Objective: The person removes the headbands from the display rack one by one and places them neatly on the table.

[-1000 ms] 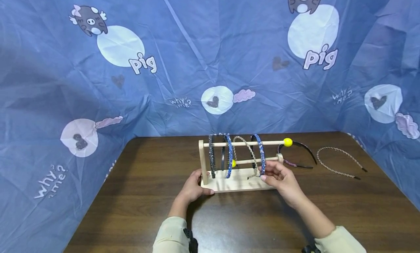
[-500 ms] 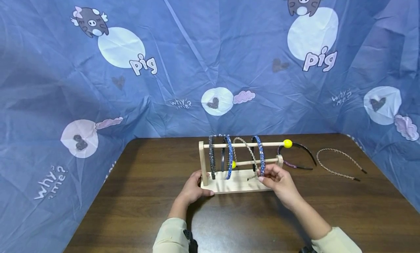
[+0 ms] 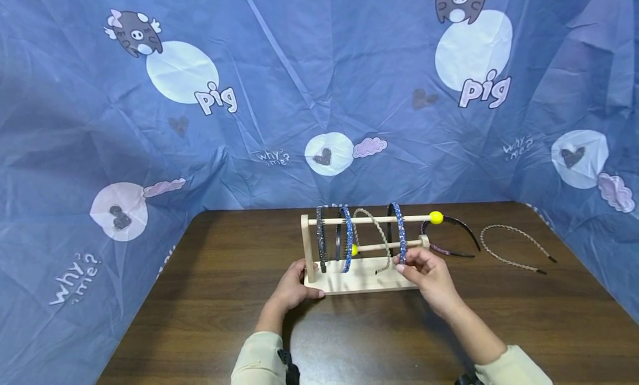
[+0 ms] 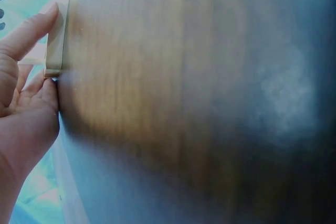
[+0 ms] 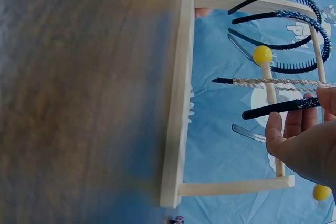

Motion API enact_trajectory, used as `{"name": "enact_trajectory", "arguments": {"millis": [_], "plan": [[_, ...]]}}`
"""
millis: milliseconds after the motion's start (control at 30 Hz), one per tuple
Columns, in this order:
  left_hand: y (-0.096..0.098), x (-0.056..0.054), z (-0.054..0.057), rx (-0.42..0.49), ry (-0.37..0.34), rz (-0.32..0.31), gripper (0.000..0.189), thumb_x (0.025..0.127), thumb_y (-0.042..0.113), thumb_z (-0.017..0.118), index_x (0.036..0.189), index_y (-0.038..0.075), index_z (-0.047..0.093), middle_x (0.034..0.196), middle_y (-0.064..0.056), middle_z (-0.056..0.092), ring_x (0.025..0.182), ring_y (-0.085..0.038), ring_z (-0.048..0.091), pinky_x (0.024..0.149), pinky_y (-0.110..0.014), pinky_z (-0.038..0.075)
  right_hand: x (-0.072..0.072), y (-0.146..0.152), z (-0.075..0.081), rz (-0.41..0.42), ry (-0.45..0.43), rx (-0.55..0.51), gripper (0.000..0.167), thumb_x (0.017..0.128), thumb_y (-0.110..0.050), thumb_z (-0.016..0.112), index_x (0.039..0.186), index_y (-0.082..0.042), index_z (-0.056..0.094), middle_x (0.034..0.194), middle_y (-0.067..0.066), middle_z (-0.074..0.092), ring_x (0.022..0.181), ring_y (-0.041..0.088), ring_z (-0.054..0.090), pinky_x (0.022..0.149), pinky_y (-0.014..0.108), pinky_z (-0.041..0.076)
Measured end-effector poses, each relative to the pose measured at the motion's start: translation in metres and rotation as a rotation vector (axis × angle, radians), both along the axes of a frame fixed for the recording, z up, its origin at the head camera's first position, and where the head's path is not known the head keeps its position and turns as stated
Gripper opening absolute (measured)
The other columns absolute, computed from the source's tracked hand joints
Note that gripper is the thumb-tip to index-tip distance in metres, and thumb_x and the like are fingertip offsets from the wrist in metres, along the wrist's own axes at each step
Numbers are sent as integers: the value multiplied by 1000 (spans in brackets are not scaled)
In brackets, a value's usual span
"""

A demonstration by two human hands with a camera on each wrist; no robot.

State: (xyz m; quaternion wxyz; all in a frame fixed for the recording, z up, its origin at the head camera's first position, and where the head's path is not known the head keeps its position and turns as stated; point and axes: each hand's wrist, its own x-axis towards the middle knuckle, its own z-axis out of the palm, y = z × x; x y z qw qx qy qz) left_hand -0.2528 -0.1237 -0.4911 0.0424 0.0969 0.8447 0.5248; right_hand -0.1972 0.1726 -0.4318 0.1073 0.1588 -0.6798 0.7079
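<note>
A wooden headband stand [image 3: 344, 284] carries several headbands on its upper rod. My left hand [image 3: 291, 288] grips the left end of its base, thumb in front and fingers behind. With thumb and fingers, my right hand [image 3: 433, 278] pinches a blue glittery headband [image 3: 401, 229] near its lower front end; its black tip [image 5: 268, 110] sticks out past the fingers in the right wrist view. Just left of it hangs a tilted braided beige headband [image 3: 381, 234]. Farther left are another blue glittery headband [image 3: 349, 238] and a black glittery one [image 3: 321, 243].
Yellow balls cap the upper rod [image 3: 436, 217] and the shorter lower rod [image 3: 354, 250]. On the brown table [image 3: 209, 318], right of the stand, lie a dark headband [image 3: 464, 232] and a braided beige one [image 3: 521, 231]. Blue printed cloth [image 3: 279, 96] encloses the back and sides.
The pinched blue headband has shifted slightly right along the upper rod, away from the braided one, and stands more upright. My left hand keeps its hold on the base.
</note>
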Motion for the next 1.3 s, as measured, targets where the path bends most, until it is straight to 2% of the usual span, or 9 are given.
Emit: {"name": "enact_trajectory", "arguments": {"millis": [333,533,800,1000,1100,1300], "plan": [[0,1,1,0,6,-5,61,56,0,85,111,1,57,122,-19,47,107,-32,49,95,-46,36,2,6,13,-29,36,-65,13,82,14,59,88,16,48,88,4,66,84,16,63,72,22,50],[0,0,0,-4,3,-4,62,56,0,85,112,1,57,124,-20,46,110,-33,48,96,-46,35,3,12,22,-52,66,-141,10,81,18,56,86,12,49,87,5,66,83,16,63,67,20,49],[0,1,-1,-4,17,-3,62,56,0,85,112,0,57,121,-19,47,107,-32,49,95,-45,36,3,19,32,-44,112,-249,19,80,22,54,84,4,54,88,8,66,85,15,63,69,21,50],[0,2,0,10,17,-5,62,56,0,84,112,0,57,121,-20,47,107,-33,49,95,-46,36,3,24,37,-17,166,-328,24,78,27,50,84,5,55,87,11,67,83,18,64,72,23,51],[0,3,1,12,15,-3,62,56,-1,84,112,-1,57,122,-21,47,107,-33,49,95,-46,36,3,29,39,4,186,-338,26,78,28,48,85,4,57,87,10,67,84,18,64,74,23,50],[0,2,2,-9,14,4,62,56,1,85,112,1,58,123,-20,47,108,-34,49,95,-47,35,5,36,42,-20,222,-354,25,79,27,49,86,4,58,87,11,67,82,18,64,72,23,50]]}}
